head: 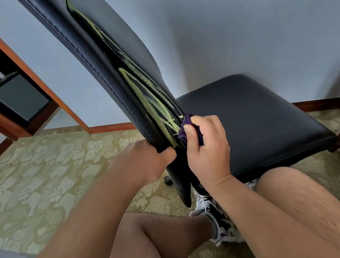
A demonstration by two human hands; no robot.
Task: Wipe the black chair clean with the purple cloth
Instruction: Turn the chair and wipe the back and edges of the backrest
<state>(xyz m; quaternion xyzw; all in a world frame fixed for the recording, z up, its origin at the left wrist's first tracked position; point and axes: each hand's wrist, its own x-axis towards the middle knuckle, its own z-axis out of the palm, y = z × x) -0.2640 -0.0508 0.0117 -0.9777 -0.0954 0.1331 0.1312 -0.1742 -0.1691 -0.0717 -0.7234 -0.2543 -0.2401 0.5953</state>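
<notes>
One black chair (252, 122) fills most of the view, its backrest (90, 53) running up and to the left from the seat. Yellow-green streaks (148, 98) run down the inner face of the backrest; most of them are not yet wiped off.

Left hand (147, 163): fingers curled round the lower edge of the backrest, bracing it. Right hand (207, 146): fingers and thumb clenched on the purple cloth (185, 125), which is bunched and pressed against the lowest streaks, just above the seat join.

Judgement: lower-backrest wipe in hand, task at an early stage. Keep the left-hand brace firm so the panel does not swing away under pressure. Spreading the cloth flatter would give more contact. Work upward along the streaks and turn to a fresh face as it loads up.

Surroundings: pale wall (238, 31) behind, patterned carpet (46, 169) below. Wooden furniture frame (27, 64) at left, with a dark box (18, 96) inside, well apart. The person's patterned sneaker (212, 211) is under the seat edge, and their bare knees crowd the lower reach. The high streaks may be a stretch from this low position.
</notes>
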